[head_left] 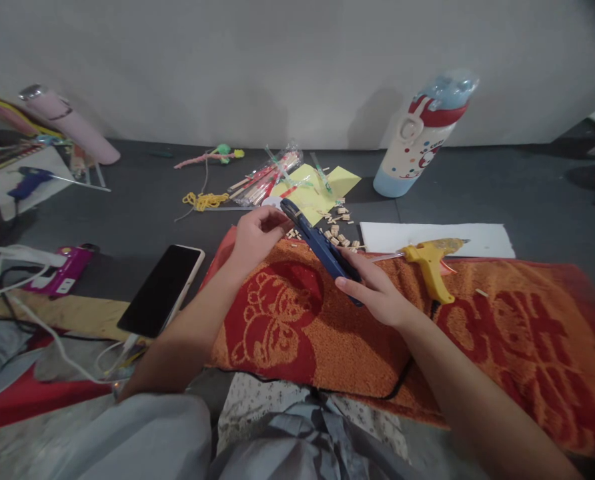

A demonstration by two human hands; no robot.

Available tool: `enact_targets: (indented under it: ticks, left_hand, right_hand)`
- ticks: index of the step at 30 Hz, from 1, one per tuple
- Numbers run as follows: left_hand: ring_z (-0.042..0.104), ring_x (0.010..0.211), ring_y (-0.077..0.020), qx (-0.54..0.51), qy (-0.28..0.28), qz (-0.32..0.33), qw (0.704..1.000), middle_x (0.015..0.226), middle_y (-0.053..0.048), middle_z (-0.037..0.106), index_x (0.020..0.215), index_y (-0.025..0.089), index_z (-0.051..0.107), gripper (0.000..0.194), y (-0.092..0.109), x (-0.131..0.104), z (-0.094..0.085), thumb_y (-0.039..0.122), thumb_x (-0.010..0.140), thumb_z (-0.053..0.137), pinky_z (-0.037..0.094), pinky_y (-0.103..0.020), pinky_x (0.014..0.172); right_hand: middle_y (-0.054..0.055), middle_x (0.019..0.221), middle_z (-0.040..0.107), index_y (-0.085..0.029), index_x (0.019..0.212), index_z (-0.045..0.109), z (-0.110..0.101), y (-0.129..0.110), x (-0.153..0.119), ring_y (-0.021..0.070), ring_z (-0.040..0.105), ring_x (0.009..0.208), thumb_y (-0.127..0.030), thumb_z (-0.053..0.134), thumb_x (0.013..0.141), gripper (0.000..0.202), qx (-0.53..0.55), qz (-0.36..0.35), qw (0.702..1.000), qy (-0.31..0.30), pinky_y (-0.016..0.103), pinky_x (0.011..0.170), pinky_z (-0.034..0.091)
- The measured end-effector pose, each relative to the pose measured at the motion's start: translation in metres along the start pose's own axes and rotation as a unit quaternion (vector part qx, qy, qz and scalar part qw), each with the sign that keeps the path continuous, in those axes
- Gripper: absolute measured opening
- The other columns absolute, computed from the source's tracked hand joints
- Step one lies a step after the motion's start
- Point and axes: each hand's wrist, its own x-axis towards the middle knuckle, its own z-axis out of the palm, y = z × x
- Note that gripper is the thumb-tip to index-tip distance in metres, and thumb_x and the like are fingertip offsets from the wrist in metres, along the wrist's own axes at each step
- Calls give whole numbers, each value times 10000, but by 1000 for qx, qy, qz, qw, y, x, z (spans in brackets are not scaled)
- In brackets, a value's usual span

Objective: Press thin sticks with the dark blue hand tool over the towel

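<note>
My right hand [372, 287] grips a long dark blue hand tool [320, 250], which looks like a hand cutter, by its near end. The tool slants up and away to the left above an orange and red towel [362, 340]. Close to its far tip, my left hand [263, 233] is closed in a pinch; whatever sits between those fingertips is too small or hidden to make out. Just beyond the tool lie several small cut wooden pieces [335, 233], partly on yellow paper [345, 181]. A clear packet of sticks [267, 180] rests behind my left hand.
To the right are a yellow glue gun [430, 260], a white board [482, 237] and a tall bottle [417, 143]. At left lie a phone [162, 290] on a cable, a pink power strip [65, 270], a blue glue gun [30, 181] and a pink flask [75, 127]. Yellow yarn [205, 201] lies mid-table.
</note>
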Motion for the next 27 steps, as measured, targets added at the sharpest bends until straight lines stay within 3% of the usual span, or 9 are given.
enact_targets:
  ticks: [16,27]
  left_hand:
    - [551,661,-123,39,-8,28,999,683,-1,639,700,170,640,101,-1,0,-2,249,653,681,447,-252,648]
    - [562,596,-119,50,-11,20,999,612,-3,634,685,165,677,126,-2,-1,-5,284,688,715,440,-248,593]
  right_hand:
    - [76,1426,556,-251,1392,512,-2,-2,0,333,489,1325,-590,585,842,650,-8,4,1000,-1,490,1129,361]
    - [87,1430,549,-235,1386,516,-2,-1,0,316,484,1330,-585,590,842,651,13,10,1000,-3,477,1139,345]
